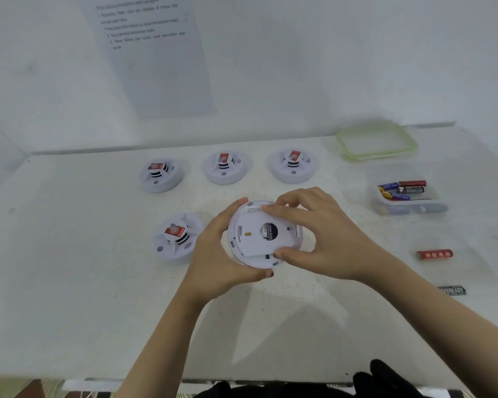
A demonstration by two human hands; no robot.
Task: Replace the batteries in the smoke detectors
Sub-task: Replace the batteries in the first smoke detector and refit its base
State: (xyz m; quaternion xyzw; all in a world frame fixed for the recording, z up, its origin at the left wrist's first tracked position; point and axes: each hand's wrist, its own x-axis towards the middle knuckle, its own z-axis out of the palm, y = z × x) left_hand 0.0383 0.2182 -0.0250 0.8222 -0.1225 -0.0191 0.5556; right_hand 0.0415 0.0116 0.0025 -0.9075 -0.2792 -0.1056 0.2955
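Our left hand (pixel 213 254), centre frame, curls round the smoke detector (pixel 242 222); right hand (pixel 325 237) pinches its back cover (pixel 256 245); we'd seat it squarely before twisting.

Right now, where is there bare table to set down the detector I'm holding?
Widest: near-left table, from the lone detector to the front edge, left of your left forearm. Also free: left of the back row of detectors. Crowded right: battery tub, red battery, silver battery.
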